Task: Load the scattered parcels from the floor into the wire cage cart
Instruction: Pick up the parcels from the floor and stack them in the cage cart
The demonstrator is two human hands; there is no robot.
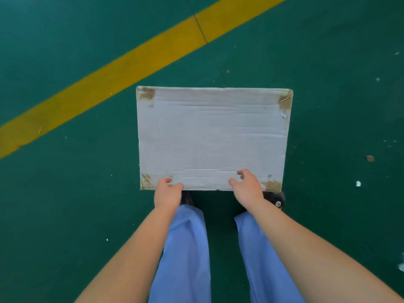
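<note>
One parcel, a flat white cardboard box (213, 138) with brown tape scraps at its corners, lies broadside in front of me on the green floor. Both my hands are at its near edge. My left hand (168, 190) touches the edge near the left corner, fingers loosely curled on the top face. My right hand (247, 185) hovers over the edge toward the right corner, fingers relaxed and slightly bent, gripping nothing. The box's near edge hides my toes. The wire cage cart is out of view.
A broad yellow floor line (122, 73) runs diagonally from the lower left to the upper right, beyond the box. Small paper scraps (358, 183) dot the floor on the right. My blue trouser legs (185, 248) and a black shoe (276, 200) show below the box.
</note>
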